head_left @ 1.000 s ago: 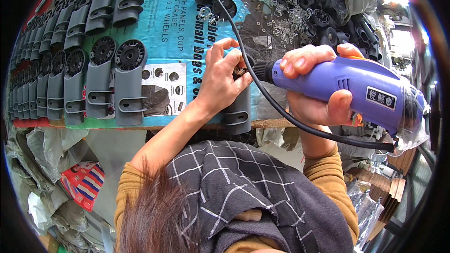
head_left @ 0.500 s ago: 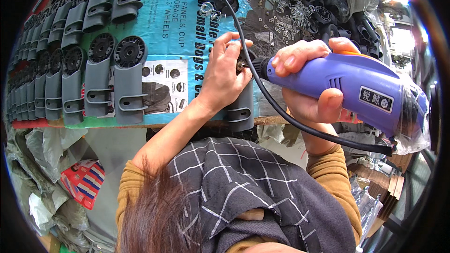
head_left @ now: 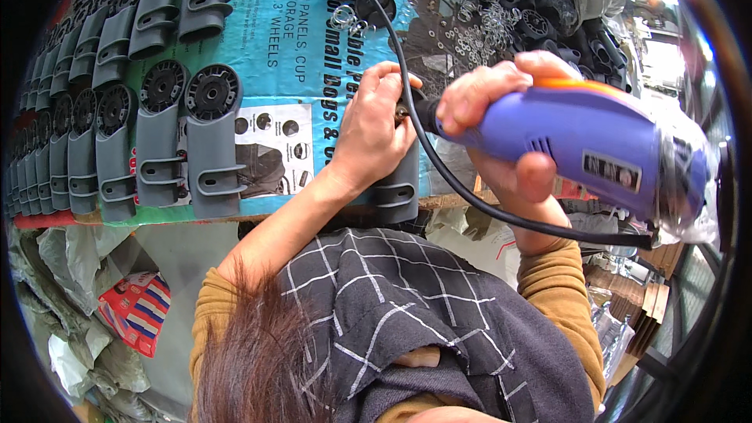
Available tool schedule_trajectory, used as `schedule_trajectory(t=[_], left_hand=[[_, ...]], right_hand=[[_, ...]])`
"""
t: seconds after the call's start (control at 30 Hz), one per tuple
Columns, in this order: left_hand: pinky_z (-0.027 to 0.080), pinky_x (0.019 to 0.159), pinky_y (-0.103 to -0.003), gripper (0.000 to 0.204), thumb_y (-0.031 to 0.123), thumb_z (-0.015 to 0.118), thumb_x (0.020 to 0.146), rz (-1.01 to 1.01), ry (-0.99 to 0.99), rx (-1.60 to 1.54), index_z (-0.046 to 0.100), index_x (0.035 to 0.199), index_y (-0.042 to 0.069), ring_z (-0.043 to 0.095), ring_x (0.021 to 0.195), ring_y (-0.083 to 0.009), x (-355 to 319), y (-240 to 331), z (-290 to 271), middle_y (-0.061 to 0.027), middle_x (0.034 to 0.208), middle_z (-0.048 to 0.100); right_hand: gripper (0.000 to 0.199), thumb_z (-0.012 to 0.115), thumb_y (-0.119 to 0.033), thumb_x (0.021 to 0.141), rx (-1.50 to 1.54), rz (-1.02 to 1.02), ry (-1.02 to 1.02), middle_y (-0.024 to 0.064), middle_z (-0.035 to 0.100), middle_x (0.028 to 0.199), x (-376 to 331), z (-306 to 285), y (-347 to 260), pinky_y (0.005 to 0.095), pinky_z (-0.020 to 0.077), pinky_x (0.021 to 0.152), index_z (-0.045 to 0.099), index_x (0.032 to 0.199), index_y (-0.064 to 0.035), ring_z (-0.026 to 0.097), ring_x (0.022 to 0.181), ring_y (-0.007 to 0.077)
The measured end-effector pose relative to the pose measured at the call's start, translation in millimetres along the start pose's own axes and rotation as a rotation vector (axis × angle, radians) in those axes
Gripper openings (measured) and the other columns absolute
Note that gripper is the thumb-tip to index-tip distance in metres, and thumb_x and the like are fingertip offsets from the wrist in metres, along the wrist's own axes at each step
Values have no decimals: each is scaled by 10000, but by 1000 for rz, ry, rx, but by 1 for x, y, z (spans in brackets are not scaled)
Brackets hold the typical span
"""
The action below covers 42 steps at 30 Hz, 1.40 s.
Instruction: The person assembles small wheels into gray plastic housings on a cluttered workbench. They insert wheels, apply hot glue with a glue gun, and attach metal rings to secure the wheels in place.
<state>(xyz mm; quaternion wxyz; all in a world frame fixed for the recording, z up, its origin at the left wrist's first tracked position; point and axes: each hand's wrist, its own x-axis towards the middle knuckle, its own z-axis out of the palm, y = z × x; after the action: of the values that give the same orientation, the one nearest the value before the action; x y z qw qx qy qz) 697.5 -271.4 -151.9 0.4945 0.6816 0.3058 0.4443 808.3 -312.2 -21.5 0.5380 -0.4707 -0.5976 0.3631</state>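
Note:
A purple electric screwdriver (head_left: 576, 137) with an orange strip lies almost level in my right hand (head_left: 479, 98), whose fingers wrap round its front end. Its tip points left and reaches the round dark end of a grey plastic bracket (head_left: 396, 188) at the table's near edge. My left hand (head_left: 370, 137) presses on that round end with bent fingers, steadying the bracket. Fingers and the tool's nose hide most of the contact spot. A black cord (head_left: 450, 172) hangs across in front of the tool and past my left fingertips.
Rows of similar grey brackets with round black ends (head_left: 213, 94) stand at the left. Beyond my hands lie loose springs (head_left: 501, 27), small washers (head_left: 462, 43) and piled black parts (head_left: 540, 23). Printed blue cardboard (head_left: 274, 55) covers the table. Flattened cartons (head_left: 627, 294) sit below right.
The screwdriver and my right hand have shifted slightly left, and the tool looks blurred. My left hand stays on the bracket. The whole view has moved a little.

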Motion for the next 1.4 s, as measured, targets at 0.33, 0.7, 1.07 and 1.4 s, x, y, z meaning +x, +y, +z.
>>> schedule_trajectory(t=[0.33,0.7,1.07,1.4], left_hand=[[446,949,-412,285,87,603,856,63,-45,75,572,1130,16,545,1109,-378,1,2,-3,-202,1165,550],[359,1039,-406,306,169,554,953,215,192,183,531,1228,36,426,1223,-322,48,48,4,-190,1288,422],[372,1041,-492,653,202,778,727,-66,-9,1073,451,1270,45,367,1253,-409,-7,30,-157,-183,1367,322],[285,1115,-490,781,284,817,642,-252,-63,703,433,1284,62,290,1304,-393,-5,30,-77,-182,1387,266]], right_hand=[[594,765,-259,768,-874,314,436,200,666,886,43,-77,83,397,536,751,495,1248,-35,677,807,300],[543,695,-235,898,-42,444,189,95,596,1092,-49,-28,43,305,477,858,453,1328,-8,576,973,156],[452,647,-360,932,27,41,1107,95,641,1107,44,-397,17,328,537,798,561,1235,-37,633,994,188],[215,703,-226,838,-740,-244,-46,121,686,884,41,-20,82,397,494,837,708,949,-41,642,893,297]])
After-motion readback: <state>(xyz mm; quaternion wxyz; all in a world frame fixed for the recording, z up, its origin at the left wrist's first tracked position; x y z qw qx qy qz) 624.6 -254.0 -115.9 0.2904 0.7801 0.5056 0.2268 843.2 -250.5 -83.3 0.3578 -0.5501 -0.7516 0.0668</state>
